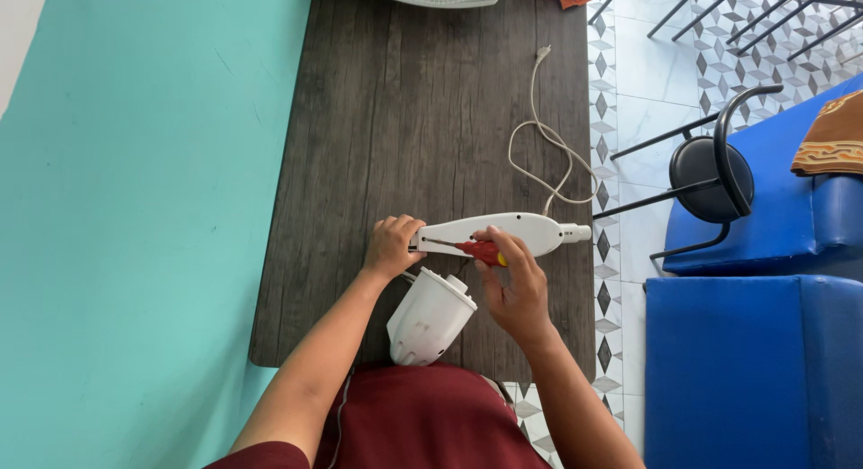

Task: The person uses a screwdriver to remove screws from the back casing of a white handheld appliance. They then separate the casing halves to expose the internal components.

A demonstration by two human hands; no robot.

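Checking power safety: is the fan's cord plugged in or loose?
Loose. The white cord ends in a plug lying bare on the dark table, with no socket there.

Bare tabletop [404, 119] beyond cord [539, 154]

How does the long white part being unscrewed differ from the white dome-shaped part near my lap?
The long white part is slim and flat, gripped by the left hand; the dome-shaped part is squat, rounded and unheld. A cord trails from the long one only. Both are white plastic.
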